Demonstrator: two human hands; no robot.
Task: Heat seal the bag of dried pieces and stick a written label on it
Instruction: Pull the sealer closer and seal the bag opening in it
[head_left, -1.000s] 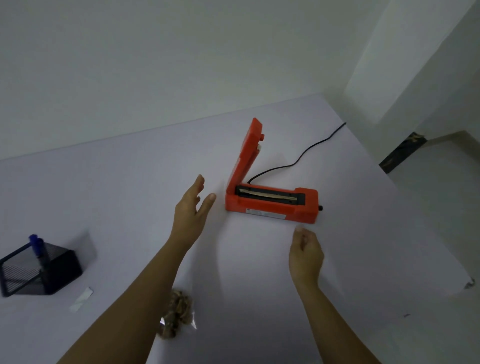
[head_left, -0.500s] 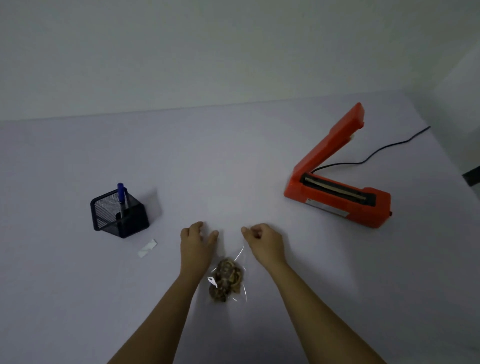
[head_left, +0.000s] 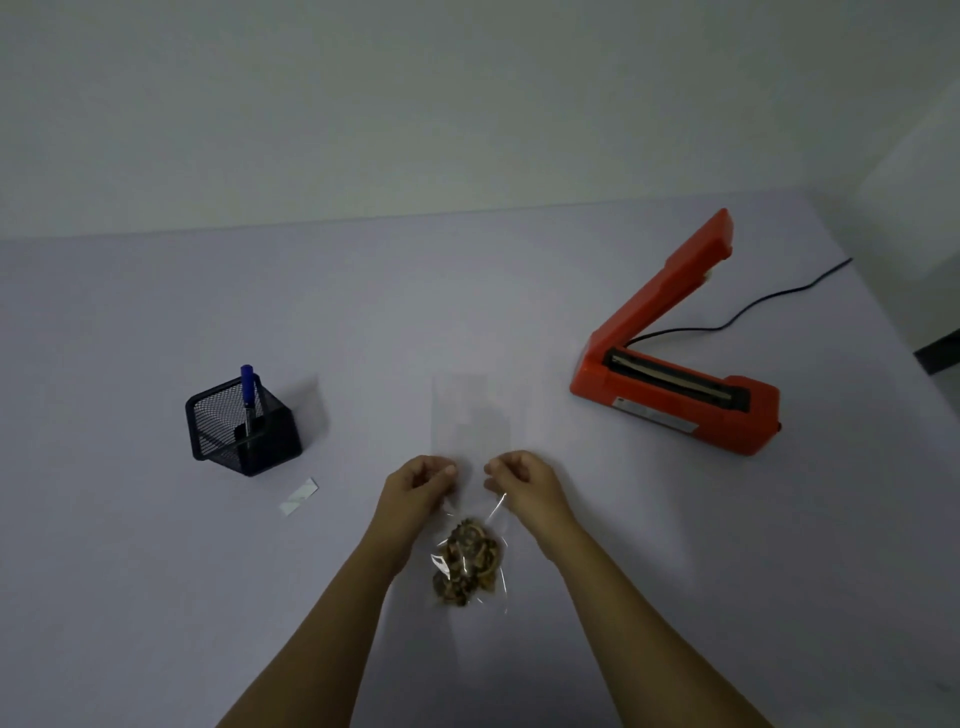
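Note:
A clear plastic bag (head_left: 470, 564) holding brown dried pieces lies on the white table between my forearms. My left hand (head_left: 418, 486) and my right hand (head_left: 519, 480) sit side by side at the bag's top edge, fingers curled and pinching the clear film. The orange heat sealer (head_left: 675, 395) stands to the right with its lid raised and the sealing strip showing. A small white label (head_left: 298, 496) lies flat to the left. A blue pen (head_left: 248, 395) stands in a black mesh holder (head_left: 241, 428).
The sealer's black cord (head_left: 769, 306) runs off to the far right table edge. A faint clear rectangle, maybe another bag (head_left: 470, 413), lies just beyond my hands. The wall rises behind the table.
My view swung left from the sealer to the bag. Both hands came back from near the sealer to the bag's top and now pinch the film.

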